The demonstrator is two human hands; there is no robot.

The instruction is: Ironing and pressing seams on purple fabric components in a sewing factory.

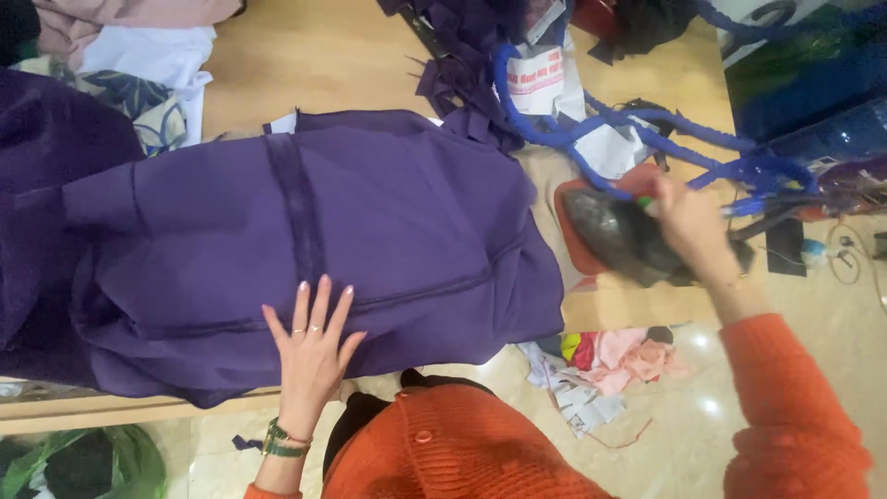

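Both hands were at work over the table: the left hand (312, 346) lay flat, fingers spread wide and palm down, pressing on the purple garment (305, 240) near its lower edge at centre frame, gripping nothing. The right hand (691, 226) was closed around the handle of a dark iron (621, 236) at right of centre, which stood on a reddish pad (575, 242) just beside the garment's right edge, apart from the cloth.

That garment spread across the whole left and middle of the wooden table (314, 55), with a darker seam strip (297, 208) running top to bottom and another crossing toward the right. It looked soft, limp and light, likely to slide and wrinkle on the smooth wood, so a flat palm seemed a better hold than a pinch; for lifting, the seamed edges looked firmest. The iron looked heavy, rigid and probably hot underneath, so the handle was the only sensible place to take it.

By count: one purple garment laid out, one iron, one pad, one thick blue cord (591, 125) looping across the upper right, one heap of purple offcuts (462, 55) at top centre, one bundle of pale folded cloths (139, 55) in the upper left, and one litter of scraps (601, 370) on the floor at lower right. Rings showed on the left fingers and a green band on that wrist
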